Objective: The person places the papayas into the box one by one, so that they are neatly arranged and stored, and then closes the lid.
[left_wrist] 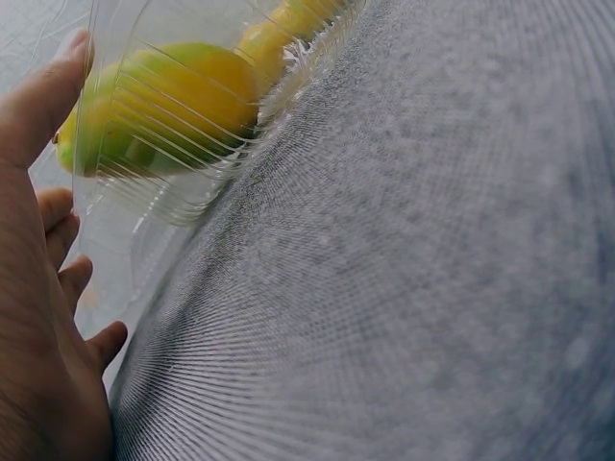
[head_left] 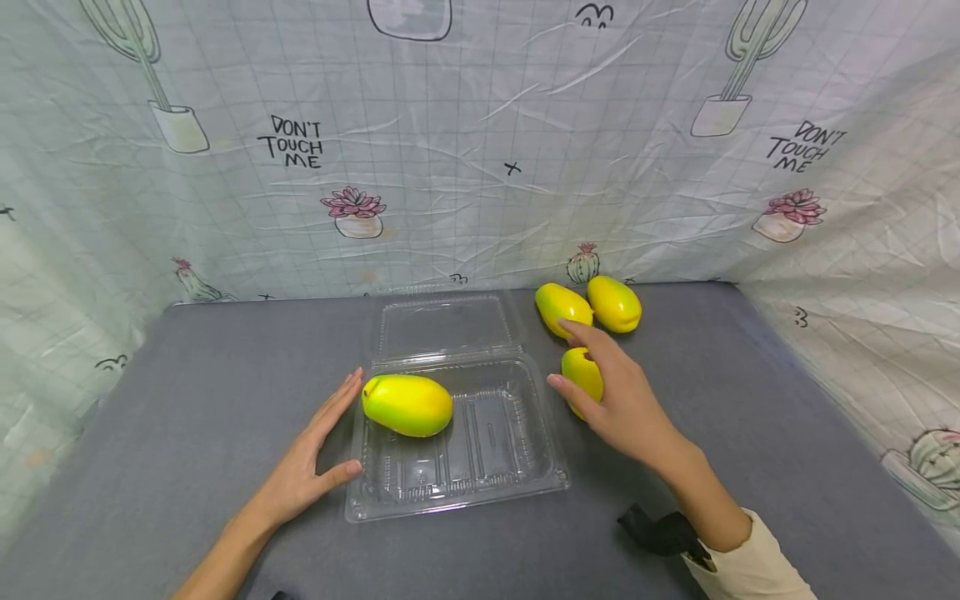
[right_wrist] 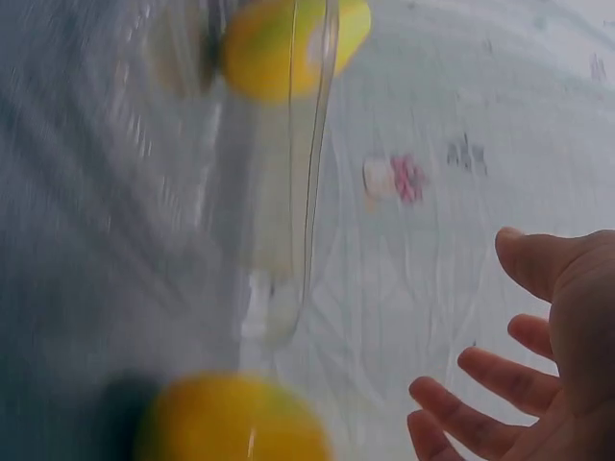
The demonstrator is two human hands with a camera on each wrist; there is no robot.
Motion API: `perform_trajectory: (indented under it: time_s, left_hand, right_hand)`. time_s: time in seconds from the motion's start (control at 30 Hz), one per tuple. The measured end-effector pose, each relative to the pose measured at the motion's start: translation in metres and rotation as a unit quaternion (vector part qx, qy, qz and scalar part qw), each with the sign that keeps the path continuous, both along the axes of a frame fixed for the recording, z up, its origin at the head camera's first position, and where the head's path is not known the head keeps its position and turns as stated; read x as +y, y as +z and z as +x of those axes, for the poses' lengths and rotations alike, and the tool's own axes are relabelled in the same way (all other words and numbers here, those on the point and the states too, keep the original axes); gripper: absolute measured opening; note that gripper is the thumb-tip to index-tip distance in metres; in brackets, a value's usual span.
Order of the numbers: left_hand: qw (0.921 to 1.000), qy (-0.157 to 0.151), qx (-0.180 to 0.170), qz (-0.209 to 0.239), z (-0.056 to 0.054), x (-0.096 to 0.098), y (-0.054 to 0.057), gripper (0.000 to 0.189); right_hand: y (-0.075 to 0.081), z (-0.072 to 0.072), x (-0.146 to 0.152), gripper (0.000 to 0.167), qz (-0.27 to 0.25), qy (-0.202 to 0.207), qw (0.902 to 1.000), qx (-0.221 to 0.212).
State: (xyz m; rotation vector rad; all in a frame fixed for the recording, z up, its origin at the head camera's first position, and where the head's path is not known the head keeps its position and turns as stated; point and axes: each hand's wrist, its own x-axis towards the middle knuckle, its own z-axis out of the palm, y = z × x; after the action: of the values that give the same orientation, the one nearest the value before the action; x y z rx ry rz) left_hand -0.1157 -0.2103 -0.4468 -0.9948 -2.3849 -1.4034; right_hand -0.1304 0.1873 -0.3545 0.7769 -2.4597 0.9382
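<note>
A clear plastic clamshell box (head_left: 487,492) lies with its lid (head_left: 450,325) folded back behind it. One yellow-green mango (head_left: 407,405) lies in the left part of the box. My left hand (head_left: 303,462) is at the box's left edge, thumb and fingers extended; in the left wrist view its thumb is by the clear wall. Over a second mango (head_left: 581,379), right of the box, hovers my right hand (head_left: 626,408), fingers spread and partly hiding the fruit. The right wrist view shows a gap between this hand and the blurred mango (right_wrist: 235,423).
Two more mangoes (head_left: 562,308) sit side by side at the table's back, beyond my right hand. A patterned cloth (head_left: 450,167) hangs behind the grey table (head_left: 187,400). A black strap (head_left: 660,533) is near my right wrist.
</note>
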Motion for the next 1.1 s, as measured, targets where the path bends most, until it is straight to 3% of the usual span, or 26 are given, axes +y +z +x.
perform_trajectory:
  time_s: [0.17, 0.5, 0.73, 1.1]
  left_hand:
    - [1.0, -0.001, -0.003, -0.002, 0.0, 0.001, 0.002, 0.087]
    - [0.9999, -0.003, -0.011, -0.005, 0.0, 0.004, 0.004, 0.085]
    - [0.9999, -0.011, -0.007, 0.001, -0.003, 0.003, 0.006, 0.084]
    - [1.0, -0.002, -0.005, -0.007, 0.001, -0.001, 0.007, 0.086]
  right_hand:
    - [-0.005, -0.007, 0.026, 0.066, -0.012, -0.042, 0.9986, -0.031]
    - [-0.024, -0.019, 0.059, 0.069, 0.031, -0.079, 0.9925, -0.087]
    - [-0.035, -0.024, 0.074, 0.074, 0.08, -0.126, 0.9819, -0.116]
    - [-0.041, -0.03, 0.086, 0.076, 0.055, -0.059, 0.9877, -0.134]
